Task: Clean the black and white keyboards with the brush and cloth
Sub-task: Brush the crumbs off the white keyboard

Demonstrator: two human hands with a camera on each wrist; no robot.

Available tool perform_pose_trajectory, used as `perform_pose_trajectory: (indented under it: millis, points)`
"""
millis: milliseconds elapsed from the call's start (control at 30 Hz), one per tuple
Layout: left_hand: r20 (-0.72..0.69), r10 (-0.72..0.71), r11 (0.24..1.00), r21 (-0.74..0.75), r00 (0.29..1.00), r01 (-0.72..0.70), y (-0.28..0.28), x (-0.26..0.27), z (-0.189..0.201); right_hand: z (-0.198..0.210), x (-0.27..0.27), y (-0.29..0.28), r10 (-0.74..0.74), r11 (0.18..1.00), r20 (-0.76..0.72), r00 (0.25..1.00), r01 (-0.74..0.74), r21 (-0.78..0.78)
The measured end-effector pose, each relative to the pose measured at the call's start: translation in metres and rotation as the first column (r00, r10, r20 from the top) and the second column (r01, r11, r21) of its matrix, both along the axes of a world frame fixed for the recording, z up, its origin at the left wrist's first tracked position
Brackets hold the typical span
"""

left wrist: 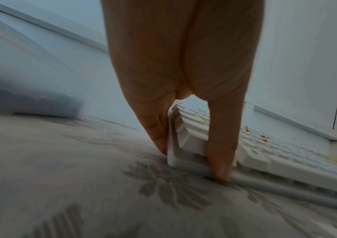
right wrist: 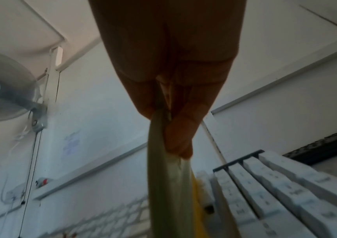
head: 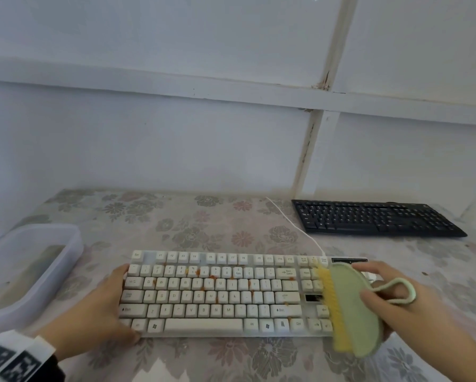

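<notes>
Table [head: 203,224]: flowered cover, carries all. White keyboard [head: 203,293] near centre, square to me, in reach of both hands. Black keyboard [head: 374,217] far right, well apart, likely waiting its turn. Tub [head: 74,244] left. Brush [head: 352,310] tipped on edge at white keyboard's right end, yellow bristles facing left into keys, set to sweep. Right hand [head: 391,299] clamped round its green back. Left hand [head: 98,307], fingers straight, braces left end against sliding. Orange crumbs [head: 212,277] between keys.

White panelled wall [head: 176,139], floral tablecloth [head: 203,224], wall-mtd fan [right wrist: 2,90].
</notes>
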State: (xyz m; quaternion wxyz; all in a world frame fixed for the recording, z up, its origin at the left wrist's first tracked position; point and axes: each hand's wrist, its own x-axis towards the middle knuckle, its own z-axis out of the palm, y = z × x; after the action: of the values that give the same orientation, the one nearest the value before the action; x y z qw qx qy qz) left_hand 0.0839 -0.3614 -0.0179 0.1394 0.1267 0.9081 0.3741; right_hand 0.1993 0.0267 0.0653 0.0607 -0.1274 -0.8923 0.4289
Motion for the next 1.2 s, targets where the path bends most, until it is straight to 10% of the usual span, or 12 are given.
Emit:
perform_pose_trajectory:
  millis: [333,633,833,1200]
  points:
    - [0.008,0.015,1.0,0.024,1.0,-0.015,0.002,0.0,0.001,0.008,-0.02,-0.009,-0.012,1.0,-0.277,0.961,0.016,0.011]
    - [-0.003,0.001,1.0,0.007,1.0,-0.001,0.005,0.004,0.008,0.012,-0.019,-0.008,0.089,0.995,0.02,0.996,-0.09,0.043]
    - [-0.012,0.004,1.0,0.031,1.0,-0.004,0.006,0.004,0.007,0.02,-0.028,-0.008,-0.025,0.999,-0.213,0.977,0.031,0.022]
    - [0.0,0.007,0.999,0.047,1.0,-0.007,0.004,0.003,0.006,0.02,-0.02,-0.008,0.03,1.0,-0.002,1.0,-0.03,0.008]
